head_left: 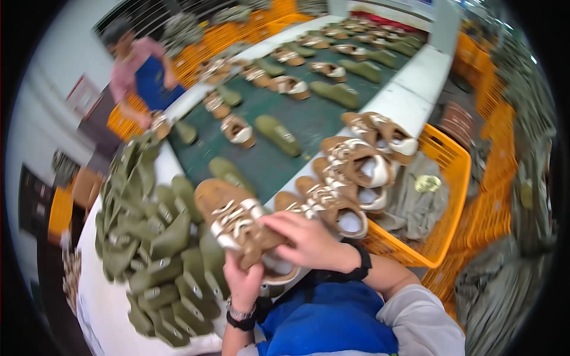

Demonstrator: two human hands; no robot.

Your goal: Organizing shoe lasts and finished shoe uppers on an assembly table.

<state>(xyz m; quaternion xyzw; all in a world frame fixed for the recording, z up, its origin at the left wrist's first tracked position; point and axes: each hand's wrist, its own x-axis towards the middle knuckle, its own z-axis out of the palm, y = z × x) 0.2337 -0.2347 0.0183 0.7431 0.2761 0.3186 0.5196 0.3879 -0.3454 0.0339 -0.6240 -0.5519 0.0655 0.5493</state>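
Head view shows a tan suede shoe (237, 222) with white laces held just above the near edge of the white tabletop (107, 308), close to the person's chest. The left hand (243, 285) comes up from below, wrist bent back, its grip clamped on the shoe's heel end. The right hand (309, 240) reaches across from the right, forearm nearly level, its grip closed over the shoe's opening. Left of the grips lies a heap of olive green shoe lasts (154, 249). Just beyond the right hand, finished tan shoes (350, 172) sit in a row, beside an orange crate (454, 178). Farther off runs a green conveyor belt (309, 118) where another person (139, 71) works.
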